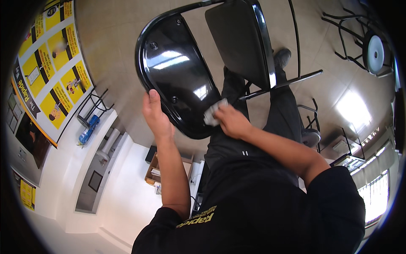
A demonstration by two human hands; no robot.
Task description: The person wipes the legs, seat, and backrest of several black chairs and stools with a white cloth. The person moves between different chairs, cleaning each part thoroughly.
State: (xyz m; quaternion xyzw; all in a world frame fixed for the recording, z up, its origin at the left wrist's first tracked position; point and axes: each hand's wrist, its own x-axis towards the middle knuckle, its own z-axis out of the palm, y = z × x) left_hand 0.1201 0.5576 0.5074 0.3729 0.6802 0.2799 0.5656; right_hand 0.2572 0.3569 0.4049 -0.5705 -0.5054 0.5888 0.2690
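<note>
A black metal-framed chair (253,46) is tipped in front of me. Its glossy, rounded panel (173,72) faces up and shows several screw heads. At the panel's left rim, my left hand (157,112) is closed on the chair's edge, with its thumb on the near side and the other fingers mostly hidden. A crumpled greyish-white cloth (215,111) is pinched in my right hand (230,120). That cloth is pressed against the lower right part of the panel, near its edge. Light reflects off the panel's surface.
My legs and a shoe (282,58) are just beyond the chair. Stools (374,54) stand at the far right. A yellow-and-black poster (50,72) hangs at the left, with a blue plastic pack (89,130) on a white ledge below it. A wooden shelf (153,169) is near the wall.
</note>
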